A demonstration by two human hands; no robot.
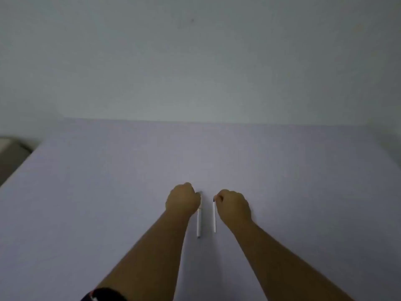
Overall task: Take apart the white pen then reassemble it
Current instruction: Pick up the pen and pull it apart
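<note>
The white pen is in two pieces, lying side by side and lengthwise on the pale table. The thicker white barrel is on the left, its far end under my left hand, whose fingers are closed around that end. The thin white refill, with a dark tip at its far end, lies to the right. My right hand pinches it near the dark tip. Both pieces seem to rest on the table, a small gap between them.
A plain pale wall rises behind the table's far edge. A dark, blurred object sits beyond the table's left edge. A dark band shows on my left forearm at the bottom.
</note>
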